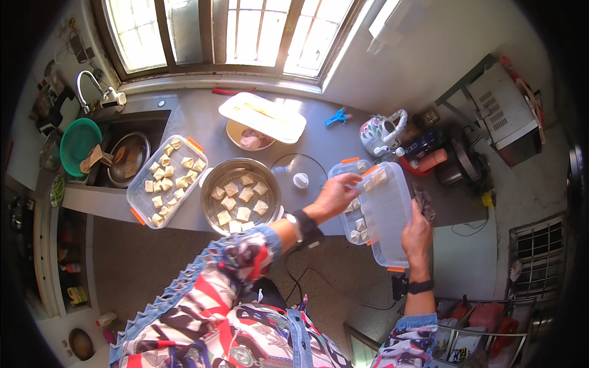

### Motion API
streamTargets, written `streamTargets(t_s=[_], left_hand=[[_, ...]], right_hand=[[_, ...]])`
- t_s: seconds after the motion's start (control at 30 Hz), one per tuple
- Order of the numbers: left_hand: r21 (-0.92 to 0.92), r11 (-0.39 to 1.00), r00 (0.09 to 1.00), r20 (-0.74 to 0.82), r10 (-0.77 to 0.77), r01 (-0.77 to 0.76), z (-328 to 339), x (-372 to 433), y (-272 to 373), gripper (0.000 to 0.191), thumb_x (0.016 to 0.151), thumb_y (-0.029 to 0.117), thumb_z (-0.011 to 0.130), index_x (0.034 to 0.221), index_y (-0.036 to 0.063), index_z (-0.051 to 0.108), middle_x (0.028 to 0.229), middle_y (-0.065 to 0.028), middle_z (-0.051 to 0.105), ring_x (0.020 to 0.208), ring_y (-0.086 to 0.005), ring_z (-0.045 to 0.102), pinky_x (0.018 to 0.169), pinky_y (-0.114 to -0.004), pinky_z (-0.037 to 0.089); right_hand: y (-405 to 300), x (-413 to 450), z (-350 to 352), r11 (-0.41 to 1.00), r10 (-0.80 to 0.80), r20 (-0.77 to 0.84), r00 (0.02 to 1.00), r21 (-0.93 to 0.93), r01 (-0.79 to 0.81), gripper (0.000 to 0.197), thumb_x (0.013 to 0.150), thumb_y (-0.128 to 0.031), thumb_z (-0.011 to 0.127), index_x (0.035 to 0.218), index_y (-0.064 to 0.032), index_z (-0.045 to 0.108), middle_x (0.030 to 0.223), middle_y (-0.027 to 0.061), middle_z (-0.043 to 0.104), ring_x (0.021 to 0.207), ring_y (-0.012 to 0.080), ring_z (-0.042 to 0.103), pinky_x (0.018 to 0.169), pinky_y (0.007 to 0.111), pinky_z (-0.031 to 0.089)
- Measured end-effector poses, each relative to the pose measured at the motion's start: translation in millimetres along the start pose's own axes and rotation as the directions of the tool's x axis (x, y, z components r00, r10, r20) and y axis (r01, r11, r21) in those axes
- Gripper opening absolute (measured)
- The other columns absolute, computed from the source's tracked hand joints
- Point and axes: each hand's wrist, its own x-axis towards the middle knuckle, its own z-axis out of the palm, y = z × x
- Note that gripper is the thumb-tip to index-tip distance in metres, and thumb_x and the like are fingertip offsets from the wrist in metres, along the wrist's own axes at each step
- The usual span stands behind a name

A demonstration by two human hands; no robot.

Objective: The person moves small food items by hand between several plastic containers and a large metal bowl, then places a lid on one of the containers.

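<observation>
My right hand [417, 234] grips the right edge of a clear plastic container [389, 216] with orange clips, tilted partly over another clear container [346, 171]. Several pale dumplings [360, 225] show in the lower container, and a few more at the far end of the tilted one. Over that one's far left edge, my left hand [336, 191] has its fingers apart from the thumb; whether it touches the rim is unclear. To the left, dumplings lie spaced out in a round metal steamer [209, 184]. A third clear container [138, 184] holds many more dumplings.
A white lid [285, 122] partly covers a bowl of meat [253, 139]. Beside the steamer lies a glass lid [287, 170] with a white knob. A floral kettle [373, 131] stands at the back right. The sink [158, 120] and a green basket [81, 138] are at left.
</observation>
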Motion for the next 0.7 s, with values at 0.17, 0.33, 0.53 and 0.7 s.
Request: streamTargets(t_s=[0.17,0.33,0.53,0.7], left_hand=[[0.168,0.982,0.985,-0.138,0.106,-0.083,78,40,-28,0.048,0.079,0.011,0.075,0.125,0.0077,0.058,0.117,-0.0154,0.059,0.090,-0.0246,0.066,0.084,-0.035,0.054],[0.207,0.978,0.993,-0.100,0.057,-0.035,104,44,-19,0.053,0.081,0.003,0.063,0.131,0.0126,0.045,0.123,-0.0238,0.050,0.114,-0.0466,0.052,0.096,-0.048,0.046],[0.150,0.988,0.992,-0.127,-0.018,0.037,108,63,-54,0.039,0.081,-0.001,0.055,0.118,0.0088,0.048,0.120,-0.0251,0.052,0.105,-0.0469,0.057,0.092,-0.050,0.047],[0.219,0.958,0.978,-0.136,-0.157,0.184,101,67,-87,0.035,0.081,-0.002,0.054,0.115,0.0045,0.049,0.113,-0.0249,0.056,0.104,-0.0449,0.058,0.090,-0.050,0.048]], right_hand=[[-28,-10,-8,0.996,0.084,0.084,0.993,-0.003,-0.084,0.053,0.081,0.002,0.049,0.133,-0.0042,0.052,0.110,0.0234,0.066,0.098,0.0419,0.064,0.083,0.048,0.051],[-26,-16,-6,0.989,0.146,0.099,0.984,0.010,-0.147,0.055,0.079,0.004,0.051,0.133,-0.0025,0.051,0.113,0.0246,0.064,0.101,0.0432,0.062,0.085,0.048,0.050],[-41,1,5,0.975,0.219,0.134,0.966,0.016,-0.223,0.054,0.078,0.006,0.050,0.132,-0.0012,0.052,0.114,0.0255,0.063,0.103,0.0433,0.061,0.088,0.047,0.049],[-34,31,5,0.974,0.228,0.135,0.964,-0.020,-0.227,0.054,0.078,0.006,0.049,0.131,-0.0013,0.053,0.115,0.0250,0.063,0.102,0.0424,0.062,0.088,0.047,0.049]])
